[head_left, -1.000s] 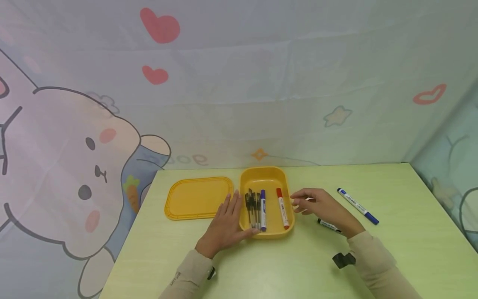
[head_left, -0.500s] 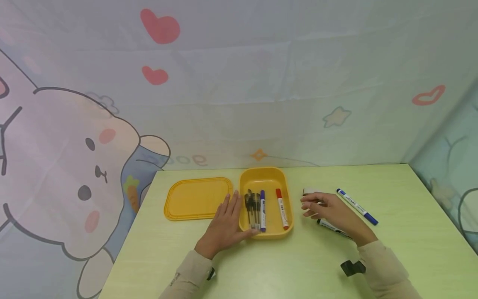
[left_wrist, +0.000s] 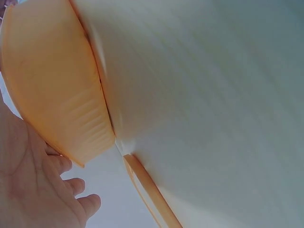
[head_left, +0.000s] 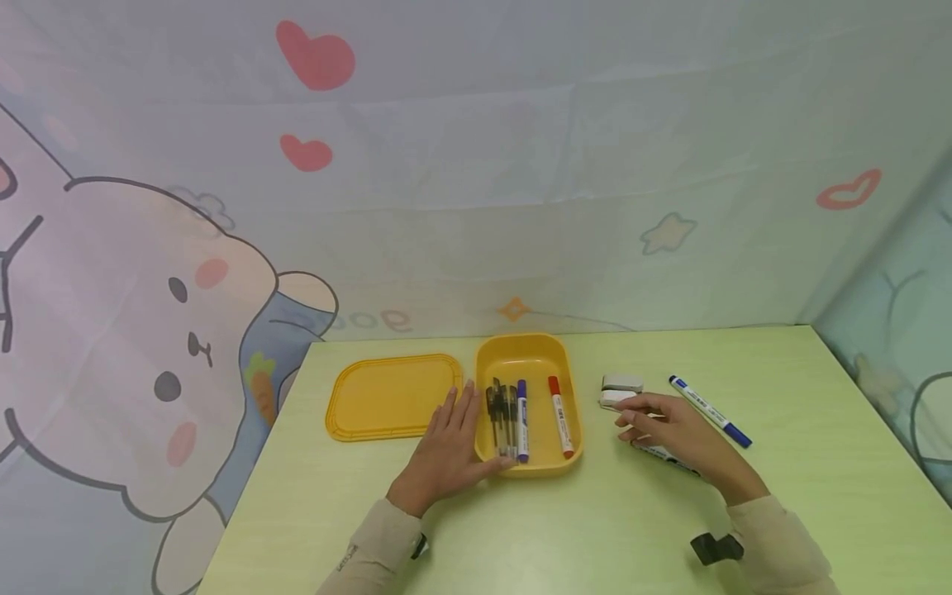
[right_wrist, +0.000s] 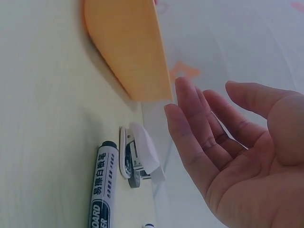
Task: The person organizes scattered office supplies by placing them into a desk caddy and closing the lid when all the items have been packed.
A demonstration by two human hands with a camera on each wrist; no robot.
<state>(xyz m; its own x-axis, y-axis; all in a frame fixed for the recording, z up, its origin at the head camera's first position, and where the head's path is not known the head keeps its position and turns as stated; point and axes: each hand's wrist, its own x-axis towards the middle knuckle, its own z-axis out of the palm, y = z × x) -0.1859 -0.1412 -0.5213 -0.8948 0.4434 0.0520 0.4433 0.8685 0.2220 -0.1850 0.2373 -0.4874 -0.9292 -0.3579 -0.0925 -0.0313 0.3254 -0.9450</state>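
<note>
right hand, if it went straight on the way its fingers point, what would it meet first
Probably the box, at its right side: the right hand points that way in the head view. Its height is unclear, so it might pass above; the white object close by looks lower.

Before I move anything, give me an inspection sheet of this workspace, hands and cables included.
Surface: pale yellow-green table.
Job's things: yellow box holds black-capped pens, a blue-capped marker and a red-capped marker; to its right lie a second blue marker, a black marker and a white-and-grey item, kind unclear; flat yellow lid at its left.
Clutter: nothing seen beyond these.
Hands: left hand against the box's left side, fingers straight; right hand holds nothing, partly hiding the black marker in the head view.
Cables: none certain; a dark curved line at the right edge may be print.
Surroundings: printed cloth behind the table.
</note>
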